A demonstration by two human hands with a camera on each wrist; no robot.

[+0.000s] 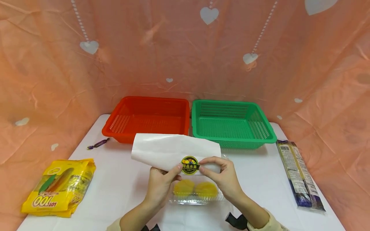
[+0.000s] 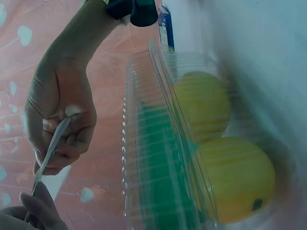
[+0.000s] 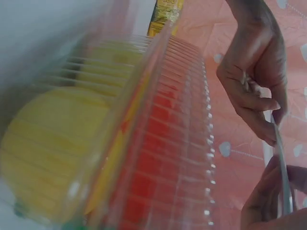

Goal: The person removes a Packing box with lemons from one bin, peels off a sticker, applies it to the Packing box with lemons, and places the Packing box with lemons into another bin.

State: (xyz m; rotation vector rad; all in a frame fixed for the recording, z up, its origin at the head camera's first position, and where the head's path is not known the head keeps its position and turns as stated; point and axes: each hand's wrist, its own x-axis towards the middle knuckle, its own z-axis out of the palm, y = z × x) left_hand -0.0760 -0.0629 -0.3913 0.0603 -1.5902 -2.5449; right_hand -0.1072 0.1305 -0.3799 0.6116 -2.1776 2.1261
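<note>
A white sheet [image 1: 173, 148] is held up above the table, with a round black and gold fruit sticker [image 1: 189, 165] near its lower edge. My left hand [image 1: 162, 184] pinches the sheet just left of the sticker, thumb in front. At the sticker's right edge, the thumb and forefinger of my right hand [image 1: 224, 175] pinch; whether the edge is lifted I cannot tell. Below the hands a clear plastic clamshell box [image 1: 199, 201] rests on the table, partly hidden by them. Two round yellow fruits [image 2: 235, 179] lie inside it.
Behind the sheet stand a red basket [image 1: 115, 133] and a green basket [image 1: 231, 140], side by side. A yellow snack bag [image 1: 59, 187] lies at left, near a small purple-wrapped candy [image 1: 98, 143]. Long purple packets [image 1: 299, 176] lie along the right edge.
</note>
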